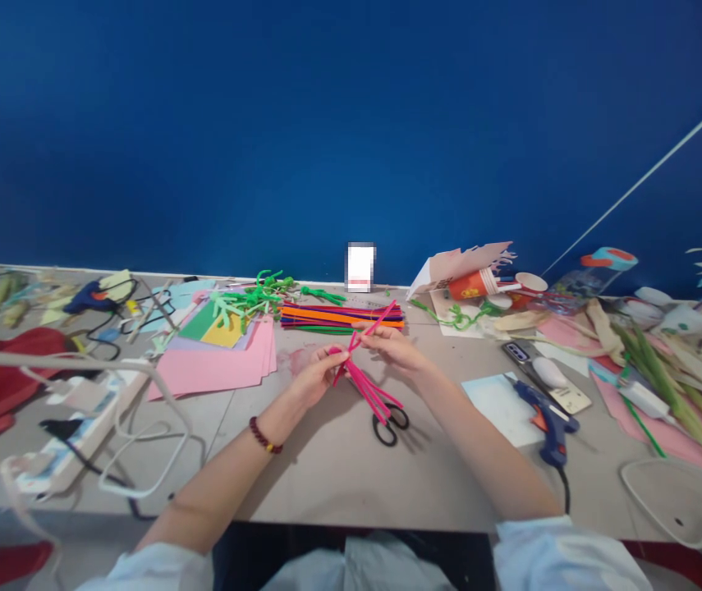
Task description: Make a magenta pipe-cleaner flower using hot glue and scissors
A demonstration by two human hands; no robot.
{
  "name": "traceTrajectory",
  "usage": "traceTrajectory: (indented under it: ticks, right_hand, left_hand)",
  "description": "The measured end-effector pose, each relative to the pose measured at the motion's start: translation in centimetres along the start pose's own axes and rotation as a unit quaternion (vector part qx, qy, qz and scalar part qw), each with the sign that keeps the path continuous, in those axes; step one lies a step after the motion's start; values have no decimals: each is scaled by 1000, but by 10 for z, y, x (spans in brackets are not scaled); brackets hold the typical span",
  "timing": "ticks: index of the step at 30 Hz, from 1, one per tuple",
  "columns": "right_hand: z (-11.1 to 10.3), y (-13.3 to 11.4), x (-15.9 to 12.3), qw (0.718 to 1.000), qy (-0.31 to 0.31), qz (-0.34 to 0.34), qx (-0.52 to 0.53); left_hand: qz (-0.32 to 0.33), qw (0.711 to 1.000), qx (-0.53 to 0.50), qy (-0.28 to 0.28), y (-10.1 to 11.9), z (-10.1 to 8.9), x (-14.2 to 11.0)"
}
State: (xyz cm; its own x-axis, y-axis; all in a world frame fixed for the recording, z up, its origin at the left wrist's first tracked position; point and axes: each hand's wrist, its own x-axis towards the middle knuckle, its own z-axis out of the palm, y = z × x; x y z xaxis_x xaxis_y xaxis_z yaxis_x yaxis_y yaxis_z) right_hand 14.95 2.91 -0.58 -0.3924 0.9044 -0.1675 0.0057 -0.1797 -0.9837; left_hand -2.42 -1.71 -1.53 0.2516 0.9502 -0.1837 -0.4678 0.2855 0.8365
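Note:
Several bright pink pipe cleaners (370,389) are gathered in my left hand (319,371), which pinches them where they cross. Their long ends fan out down and to the right, over the tabletop. My right hand (392,346) pinches one pink strand that points up and to the right, close beside the left fingertips. Black-handled scissors (391,425) lie under the loose ends, their blades largely hidden. Just beyond my hands rests a bundle of pipe cleaners (341,316) in orange, purple, red and green.
Pink paper sheets (212,367) and green twisted pipe cleaners (258,293) lie to the left, near a white power strip (83,435) with cables. At right are a blue glue gun (544,420), a phone (516,353), paper cups (470,285) and dried husks (671,386). A blue wall (338,139) stands behind.

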Motion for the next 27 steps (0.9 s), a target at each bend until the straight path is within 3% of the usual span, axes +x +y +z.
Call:
traceTrajectory:
  ticks: [3, 8, 12, 20, 27]
  right_hand:
    - [2, -2, 0, 999, 16, 9, 33]
    - [-1, -6, -2, 999, 21, 29, 23]
    - [-1, -4, -1, 999, 30, 5, 24]
    - [0, -2, -2, 1000, 21, 15, 15]
    - [-2, -3, -1, 998, -16, -13, -53]
  left_hand:
    - [-1, 1000, 22, -12, -1, -1, 1]
    - [-14, 999, -36, 29, -2, -3, 4]
    - [-14, 999, -35, 33, -2, -4, 5]
    - [48, 996, 70, 17, -9, -8, 6]
    - [55, 968, 239, -44, -8, 0, -1]
